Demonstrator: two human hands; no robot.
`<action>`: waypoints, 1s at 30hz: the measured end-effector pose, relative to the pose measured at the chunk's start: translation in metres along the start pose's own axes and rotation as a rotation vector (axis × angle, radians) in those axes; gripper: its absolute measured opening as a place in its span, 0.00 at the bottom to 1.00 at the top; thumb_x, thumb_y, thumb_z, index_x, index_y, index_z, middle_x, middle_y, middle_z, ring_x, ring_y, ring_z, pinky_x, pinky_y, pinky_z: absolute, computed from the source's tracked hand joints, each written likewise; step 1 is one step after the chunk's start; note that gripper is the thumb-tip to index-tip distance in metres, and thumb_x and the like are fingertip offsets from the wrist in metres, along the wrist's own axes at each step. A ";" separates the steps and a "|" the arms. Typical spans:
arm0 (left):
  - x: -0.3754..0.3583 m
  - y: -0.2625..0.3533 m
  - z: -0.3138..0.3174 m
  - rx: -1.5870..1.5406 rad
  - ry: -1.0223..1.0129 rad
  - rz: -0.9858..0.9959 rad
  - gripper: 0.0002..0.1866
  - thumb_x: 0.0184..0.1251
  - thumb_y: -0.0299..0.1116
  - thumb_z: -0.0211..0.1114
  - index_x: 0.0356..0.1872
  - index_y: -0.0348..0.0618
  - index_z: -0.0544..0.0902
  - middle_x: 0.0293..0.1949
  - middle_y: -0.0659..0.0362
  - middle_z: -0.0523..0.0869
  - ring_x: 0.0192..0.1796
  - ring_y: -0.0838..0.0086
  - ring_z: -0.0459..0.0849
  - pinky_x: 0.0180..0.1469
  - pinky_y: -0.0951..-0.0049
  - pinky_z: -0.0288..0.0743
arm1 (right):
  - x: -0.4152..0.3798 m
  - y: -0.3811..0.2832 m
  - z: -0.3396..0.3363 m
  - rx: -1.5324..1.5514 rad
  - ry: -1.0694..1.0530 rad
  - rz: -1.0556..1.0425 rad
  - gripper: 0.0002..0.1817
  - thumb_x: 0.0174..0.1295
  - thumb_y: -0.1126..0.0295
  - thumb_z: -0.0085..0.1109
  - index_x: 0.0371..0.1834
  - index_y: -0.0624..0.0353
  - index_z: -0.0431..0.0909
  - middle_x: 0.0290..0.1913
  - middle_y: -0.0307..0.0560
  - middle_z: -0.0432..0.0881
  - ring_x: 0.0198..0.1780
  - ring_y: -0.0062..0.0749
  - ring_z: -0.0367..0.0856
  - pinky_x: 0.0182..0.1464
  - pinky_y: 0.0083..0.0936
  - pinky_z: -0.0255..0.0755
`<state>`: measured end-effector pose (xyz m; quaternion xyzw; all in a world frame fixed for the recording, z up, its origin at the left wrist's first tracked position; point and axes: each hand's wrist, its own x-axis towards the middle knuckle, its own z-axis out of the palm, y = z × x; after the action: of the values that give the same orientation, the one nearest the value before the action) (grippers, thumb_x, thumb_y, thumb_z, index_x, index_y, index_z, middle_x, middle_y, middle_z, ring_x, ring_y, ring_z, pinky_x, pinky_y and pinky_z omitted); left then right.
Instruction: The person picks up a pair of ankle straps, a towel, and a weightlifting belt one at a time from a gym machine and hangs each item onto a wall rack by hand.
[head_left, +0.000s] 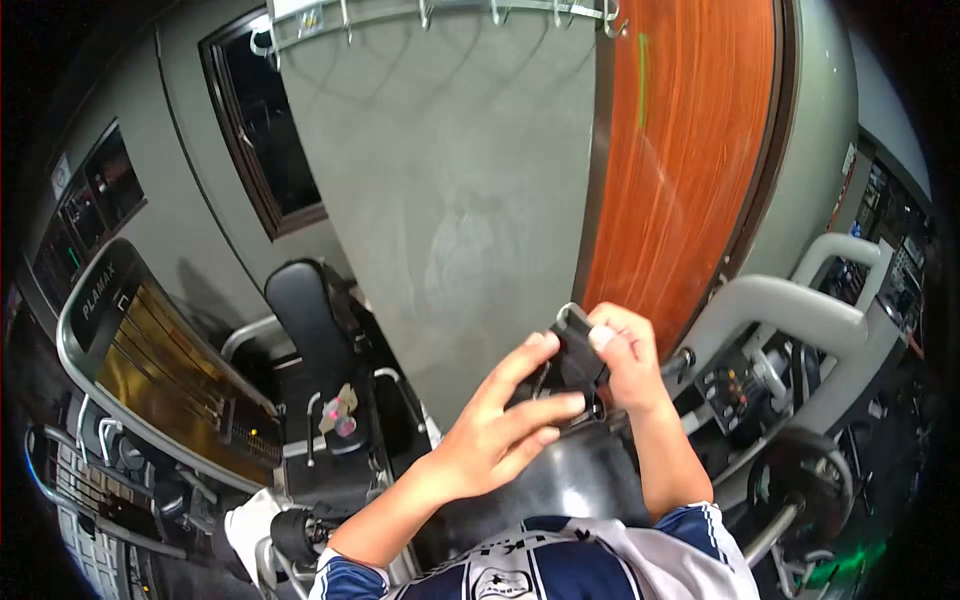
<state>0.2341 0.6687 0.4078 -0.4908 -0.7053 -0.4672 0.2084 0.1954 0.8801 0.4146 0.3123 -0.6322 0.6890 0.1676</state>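
Observation:
A dark strap-like item [573,362] with a pale metal loop [572,312] at its top is held up in front of my body. My right hand [632,365] is closed on its upper right side, with the thumb pressed near the loop. From the left, my left hand [497,425] grips the same item, its fingers bent over the front and side. Part of the strap is hidden behind the fingers, so its full shape cannot be made out. Below the hands is a shiny black rounded surface [580,485].
A weight machine with a black padded seat [300,300] stands at left, small colourful items [342,412] lying on it. Grey machine arms [790,310] and a weight plate [800,480] are at right. A hook rail [430,18] tops a grey panel [460,200] beside a wooden door [690,150].

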 end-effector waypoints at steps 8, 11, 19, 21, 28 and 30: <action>0.150 -0.041 -0.007 0.472 0.264 0.118 0.36 0.72 0.46 0.62 0.74 0.38 0.64 0.72 0.45 0.70 0.69 0.49 0.70 0.70 0.54 0.61 | 0.124 -0.086 -0.081 -0.360 0.051 -0.173 0.13 0.76 0.61 0.52 0.39 0.59 0.78 0.28 0.29 0.74 0.27 0.12 0.72 0.29 0.14 0.67; 0.202 -0.040 -0.019 0.698 0.410 0.279 0.34 0.70 0.41 0.64 0.73 0.39 0.65 0.65 0.45 0.78 0.65 0.50 0.76 0.68 0.56 0.66 | 0.159 -0.106 -0.105 -0.455 0.037 -0.208 0.13 0.76 0.61 0.51 0.44 0.59 0.80 0.30 0.30 0.77 0.29 0.12 0.72 0.32 0.14 0.68; 0.246 -0.073 -0.040 0.197 0.224 -0.249 0.18 0.72 0.43 0.64 0.47 0.35 0.82 0.36 0.51 0.89 0.38 0.69 0.87 0.45 0.66 0.79 | 0.251 -0.125 -0.127 -0.723 0.085 -0.244 0.15 0.76 0.57 0.49 0.43 0.56 0.79 0.28 0.29 0.73 0.27 0.13 0.71 0.31 0.17 0.69; 0.241 -0.085 -0.045 0.058 0.252 -0.257 0.19 0.73 0.44 0.64 0.40 0.32 0.81 0.31 0.56 0.87 0.37 0.79 0.82 0.42 0.68 0.77 | 0.272 -0.117 -0.131 -0.895 0.057 -0.269 0.16 0.74 0.56 0.50 0.43 0.57 0.80 0.28 0.32 0.74 0.29 0.15 0.75 0.31 0.19 0.71; 0.207 -0.098 -0.025 0.409 0.345 -0.348 0.21 0.74 0.46 0.64 0.36 0.33 0.75 0.19 0.53 0.73 0.25 0.76 0.71 0.30 0.65 0.68 | 0.257 -0.081 -0.138 -0.678 -0.002 -0.024 0.17 0.75 0.57 0.51 0.48 0.60 0.80 0.26 0.34 0.76 0.26 0.15 0.72 0.29 0.17 0.68; 0.197 -0.089 -0.019 0.424 0.324 -0.372 0.21 0.74 0.46 0.64 0.35 0.34 0.74 0.18 0.51 0.72 0.22 0.69 0.70 0.29 0.64 0.68 | 0.256 -0.075 -0.137 -0.664 0.042 -0.079 0.16 0.74 0.59 0.53 0.52 0.59 0.80 0.26 0.34 0.77 0.29 0.15 0.74 0.30 0.18 0.68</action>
<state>0.0672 0.7434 0.5248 -0.2184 -0.8221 -0.4120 0.3268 0.0204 0.9829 0.6360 0.2508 -0.8059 0.4447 0.2998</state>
